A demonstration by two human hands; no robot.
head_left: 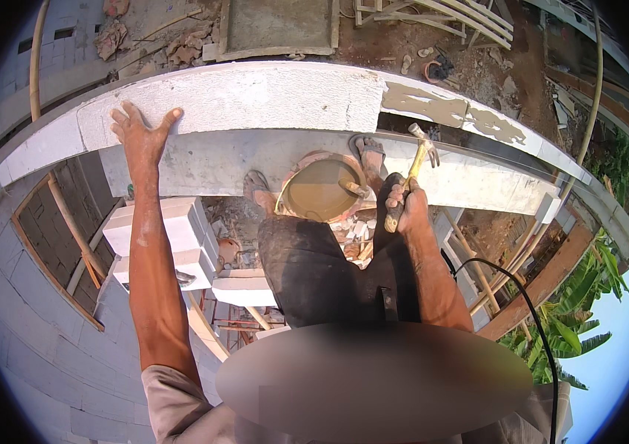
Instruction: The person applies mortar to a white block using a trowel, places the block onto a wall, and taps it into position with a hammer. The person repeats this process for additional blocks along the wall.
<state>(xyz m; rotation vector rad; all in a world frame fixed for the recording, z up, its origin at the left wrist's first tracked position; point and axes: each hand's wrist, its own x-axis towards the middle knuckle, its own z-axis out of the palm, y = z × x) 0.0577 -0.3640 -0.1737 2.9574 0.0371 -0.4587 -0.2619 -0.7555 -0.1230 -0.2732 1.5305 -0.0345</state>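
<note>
Right hand (pixel 409 207)'s wrapped snugly around a yellow-handled metal claw hammer (pixel 422 157) just right of the round mortar-filled bucket (pixel 320 156), long axis running away from the body with a slight rightward lean, head at the far end. Left hand (pixel 142 137)'s spread wide on a long white rectangular block (pixel 277 100), beyond and left of the bucket.

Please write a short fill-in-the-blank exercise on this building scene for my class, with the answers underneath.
1. The left hand lies on a block whose colour is ____.
2. The right hand grips the claw hammer by its ____.
3. With one foot on either side, the bucket stands ____ the person's feet.

Missing words: white; handle; between.
</note>
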